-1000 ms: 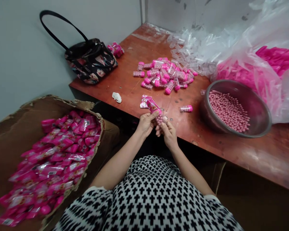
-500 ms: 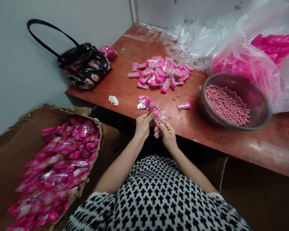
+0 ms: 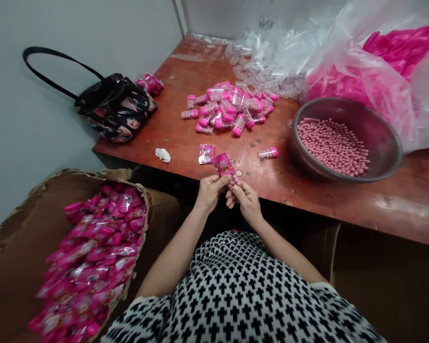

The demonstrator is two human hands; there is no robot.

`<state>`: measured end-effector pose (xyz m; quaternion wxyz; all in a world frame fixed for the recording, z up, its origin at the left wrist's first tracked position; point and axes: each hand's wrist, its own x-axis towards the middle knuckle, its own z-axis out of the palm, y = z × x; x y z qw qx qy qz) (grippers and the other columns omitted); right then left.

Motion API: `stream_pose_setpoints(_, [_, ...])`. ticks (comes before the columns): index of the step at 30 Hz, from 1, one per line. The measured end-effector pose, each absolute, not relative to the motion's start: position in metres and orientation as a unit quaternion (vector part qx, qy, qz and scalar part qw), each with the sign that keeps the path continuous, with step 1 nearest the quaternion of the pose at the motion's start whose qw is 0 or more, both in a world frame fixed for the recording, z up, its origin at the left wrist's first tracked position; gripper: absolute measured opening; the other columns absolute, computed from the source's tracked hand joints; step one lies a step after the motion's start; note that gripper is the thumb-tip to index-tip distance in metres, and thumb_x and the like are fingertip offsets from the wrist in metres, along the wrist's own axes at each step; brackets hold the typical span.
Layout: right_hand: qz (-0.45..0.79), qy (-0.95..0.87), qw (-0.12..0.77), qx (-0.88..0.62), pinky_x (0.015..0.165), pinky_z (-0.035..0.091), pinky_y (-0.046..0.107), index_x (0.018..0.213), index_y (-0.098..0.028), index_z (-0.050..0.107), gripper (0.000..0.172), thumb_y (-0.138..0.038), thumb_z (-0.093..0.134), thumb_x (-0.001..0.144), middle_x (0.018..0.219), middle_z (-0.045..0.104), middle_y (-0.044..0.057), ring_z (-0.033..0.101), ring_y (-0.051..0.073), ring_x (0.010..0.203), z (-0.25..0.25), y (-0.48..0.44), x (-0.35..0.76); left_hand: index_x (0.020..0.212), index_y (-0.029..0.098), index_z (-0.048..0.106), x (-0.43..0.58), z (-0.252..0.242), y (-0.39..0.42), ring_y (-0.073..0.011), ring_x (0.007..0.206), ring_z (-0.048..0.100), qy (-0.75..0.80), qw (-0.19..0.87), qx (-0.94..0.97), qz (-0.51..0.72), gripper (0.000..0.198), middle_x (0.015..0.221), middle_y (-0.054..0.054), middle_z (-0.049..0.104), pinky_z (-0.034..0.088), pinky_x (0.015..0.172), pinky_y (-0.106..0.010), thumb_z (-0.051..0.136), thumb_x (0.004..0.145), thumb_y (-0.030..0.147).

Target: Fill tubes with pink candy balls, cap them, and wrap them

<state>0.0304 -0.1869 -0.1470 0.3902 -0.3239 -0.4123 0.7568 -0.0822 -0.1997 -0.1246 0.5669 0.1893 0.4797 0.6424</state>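
Both hands meet at the near edge of the reddish table [image 3: 186, 138]. My left hand [image 3: 210, 190] pinches a pink printed wrapper [image 3: 223, 166], its top poking up above my thumb. My right hand [image 3: 246, 200] grips the lower end of a small clear tube of pink beads [image 3: 233, 180] that sits partly inside that wrapper. Another pink wrapper [image 3: 206, 153] lies flat on the table just behind my hands. One filled tube with a pink cap [image 3: 268, 153] lies alone to the right of it.
A pile of filled pink-capped tubes [image 3: 229, 109] lies mid-table. At right stands a metal bowl [image 3: 386, 152] of pink beads, with bags of empty tubes and pink caps [image 3: 379, 71] behind it. A black handbag [image 3: 114, 107] sits far left. A cardboard box [image 3: 28, 209] of wrapped packs is by my left side.
The tube has slid further into the wrapper in my hands. The spare wrapper now lies apart on the table. The view has shifted, so everything sits lower and more to the left.
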Motion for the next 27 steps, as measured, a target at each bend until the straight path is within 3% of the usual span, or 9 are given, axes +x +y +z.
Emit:
stream_pose_setpoints(4, [0.766,-0.429,0.369,-0.305,0.042,0.05,0.019,0.087,-0.019,0.055,0.03,-0.047,0.062,0.077,0.063,0.062,-0.004,0.057,0.007,0.045,-0.15,-0.182,0.033,0.07,0.01,0.066,-0.073,-0.125,-0.206,-0.0089,0.033,0.046,0.497,0.562,0.175,0.638,0.029,0.046,0.001,0.054,0.038,0.032,-0.022,0.077,0.062,0.035])
stream_pose_setpoints(10, [0.824,-0.386,0.31,-0.274,0.041,0.049,0.017,0.075,-0.018,0.052,0.037,-0.047,0.072,0.067,0.061,0.066,-0.002,0.061,0.009,0.046,-0.155,-0.166,0.038,0.061,0.009,0.063,-0.077,-0.129,-0.213,-0.0094,0.039,0.051,0.489,0.579,0.189,0.624,0.026,0.048,0.001,0.054,0.043,0.041,-0.023,0.078,0.061,0.031])
stream_pose_setpoints(15, [0.831,-0.412,0.255,-0.273,0.036,0.045,0.016,0.068,-0.018,0.048,0.037,-0.039,0.077,0.062,0.055,0.067,-0.001,0.059,0.009,0.04,-0.152,-0.163,0.025,0.068,0.009,0.067,-0.085,-0.123,-0.235,-0.013,0.053,0.06,0.443,0.621,0.188,0.619,0.022,0.059,-0.003,0.062,0.052,0.057,-0.028,0.077,0.064,0.028])
stream_pose_setpoints(17, [0.828,-0.429,0.25,-0.26,0.037,0.047,0.016,0.07,-0.017,0.05,0.035,-0.038,0.077,0.062,0.057,0.068,-0.001,0.059,0.009,0.041,-0.148,-0.165,0.018,0.076,0.012,0.069,-0.094,-0.115,-0.249,-0.0155,0.065,0.065,0.441,0.562,0.149,0.684,0.023,0.073,-0.005,0.069,0.054,0.066,-0.03,0.077,0.065,0.03])
stream_pose_setpoints(22, [0.797,-0.455,0.281,-0.281,0.036,0.044,0.015,0.07,-0.017,0.052,0.034,-0.044,0.072,0.067,0.058,0.067,-0.002,0.058,0.008,0.041,-0.142,-0.163,0.013,0.103,0.023,0.061,-0.137,-0.106,-0.271,-0.0139,0.084,0.068,0.407,0.269,0.053,0.871,0.035,0.093,0.002,0.073,0.053,0.081,-0.03,0.058,0.08,0.049])
stream_pose_setpoints(25, [0.77,-0.469,0.292,-0.319,0.036,0.042,0.014,0.069,-0.018,0.05,0.035,-0.047,0.069,0.07,0.057,0.066,-0.002,0.056,0.007,0.039,-0.143,-0.159,0.016,0.119,0.024,0.052,-0.159,-0.122,-0.253,-0.0188,0.096,0.066,0.501,0.235,0.129,0.823,0.048,0.105,-0.004,0.07,0.047,0.094,-0.041,0.061,0.078,0.047])
stream_pose_setpoints(27, [0.758,-0.483,0.287,-0.332,0.036,0.042,0.015,0.069,-0.018,0.05,0.036,-0.049,0.067,0.071,0.057,0.065,-0.002,0.055,0.006,0.04,-0.143,-0.159,0.017,0.122,0.023,0.053,-0.167,-0.139,-0.227,-0.0227,0.113,0.058,0.625,0.204,0.255,0.709,0.051,0.12,-0.01,0.063,0.036,0.104,-0.044,0.065,0.076,0.042])
